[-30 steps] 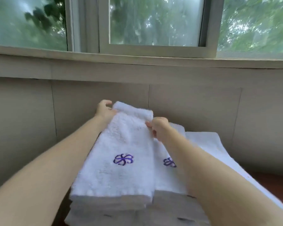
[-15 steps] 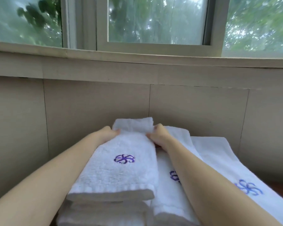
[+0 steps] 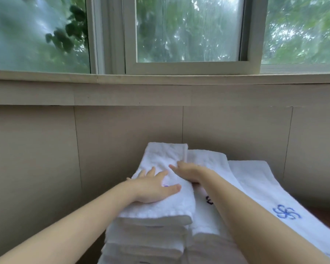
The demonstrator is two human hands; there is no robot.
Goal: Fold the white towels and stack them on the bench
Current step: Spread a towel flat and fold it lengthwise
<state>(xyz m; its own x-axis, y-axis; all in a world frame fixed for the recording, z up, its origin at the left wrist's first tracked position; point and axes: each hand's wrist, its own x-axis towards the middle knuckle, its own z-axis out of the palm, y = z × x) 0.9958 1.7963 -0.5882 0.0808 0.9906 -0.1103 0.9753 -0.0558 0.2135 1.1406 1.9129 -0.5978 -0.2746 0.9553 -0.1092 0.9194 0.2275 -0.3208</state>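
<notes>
The top folded towel (image 3: 166, 168) is pressed flat by the left hand (image 3: 154, 187), fingers spread wide, on the left stack (image 3: 147, 237) by the bench's wall edge. The right hand (image 3: 187, 171) is laid on its right edge, fingers straight. A second stack (image 3: 210, 216) and a long towel (image 3: 265, 191) are sat just beside it.

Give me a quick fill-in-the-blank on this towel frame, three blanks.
1. The left hand lies flat on the top folded white terry towel of the ____ stack.
2. The right hand touches that towel's ____ edge.
3. The long white towel at far right carries a ____ pinwheel logo.

Missing words: left; right; blue
</notes>
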